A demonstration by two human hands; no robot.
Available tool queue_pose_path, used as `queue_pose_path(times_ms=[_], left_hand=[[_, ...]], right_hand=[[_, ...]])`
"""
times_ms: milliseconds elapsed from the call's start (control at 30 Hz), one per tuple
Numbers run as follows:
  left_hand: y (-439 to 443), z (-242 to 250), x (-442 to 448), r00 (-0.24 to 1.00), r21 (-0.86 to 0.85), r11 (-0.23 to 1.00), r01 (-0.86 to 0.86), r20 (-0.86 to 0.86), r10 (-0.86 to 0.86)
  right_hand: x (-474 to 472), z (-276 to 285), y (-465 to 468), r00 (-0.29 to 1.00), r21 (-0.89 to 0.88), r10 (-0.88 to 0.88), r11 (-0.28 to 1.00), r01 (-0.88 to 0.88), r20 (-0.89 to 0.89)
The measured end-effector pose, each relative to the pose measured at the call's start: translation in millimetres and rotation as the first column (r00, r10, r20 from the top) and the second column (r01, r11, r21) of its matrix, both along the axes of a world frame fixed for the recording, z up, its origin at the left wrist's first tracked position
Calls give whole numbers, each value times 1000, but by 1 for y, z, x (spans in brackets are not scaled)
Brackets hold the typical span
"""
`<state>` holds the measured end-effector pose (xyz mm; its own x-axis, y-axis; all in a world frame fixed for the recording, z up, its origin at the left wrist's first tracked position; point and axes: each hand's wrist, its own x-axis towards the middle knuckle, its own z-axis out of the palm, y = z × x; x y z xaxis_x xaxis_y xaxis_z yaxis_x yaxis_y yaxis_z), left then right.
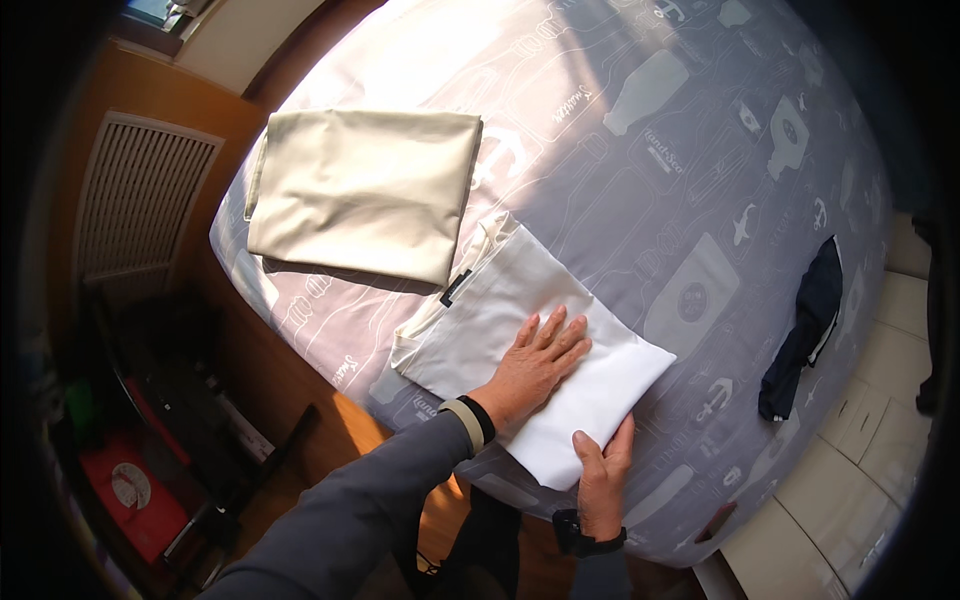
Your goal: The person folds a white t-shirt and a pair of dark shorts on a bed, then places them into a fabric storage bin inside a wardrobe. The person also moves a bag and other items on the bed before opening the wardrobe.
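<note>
A white folded garment [607,375] lies at a slant on the bed, with a small dark label at its far-left edge and off-white cloth showing along that edge. My left hand [544,356] rests flat on top of it, palm down, fingers slightly spread. At the garment's near-right edge, my right hand [606,465] grips the cloth with the thumb on the upper side; some of its fingers are hidden. Beyond the garment's upper left sits a beige folded cloth [367,195], partly in bright sunlight.
A printed grey bedsheet [690,210] covers the bed. A dark navy cloth item [802,337] lies near the right side. Tan padded panels [817,502] run along that side. To the left are a vent grille [142,202], a red item [135,495] and wooden floor [360,420].
</note>
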<state>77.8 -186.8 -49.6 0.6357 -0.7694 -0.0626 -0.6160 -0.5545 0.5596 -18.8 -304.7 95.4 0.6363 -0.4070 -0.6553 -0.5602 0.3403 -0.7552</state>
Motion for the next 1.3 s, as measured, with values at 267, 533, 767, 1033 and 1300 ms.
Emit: queue_pose_path(times_ms=[267,533,767,1033,1300], left_hand=[[90,20,-71,973,701,682,-208,219,72],[151,89,-72,913,-200,900,-387,-220,344],[90,13,-11,968,191,950,-245,-6,251],[103,-15,-22,982,259,948,-184,77,170],[99,-6,-17,989,365,920,-142,7,150]], right_hand=[[83,-29,99,792,-110,569,821,-560,220],[71,-66,71,750,-786,655,509,-350,90],[107,-139,30,647,-828,672,88,-553,-361],[145,-166,15,726,-820,601,195,-538,-334],[74,-157,-111,907,-897,388,322,-302,-167]])
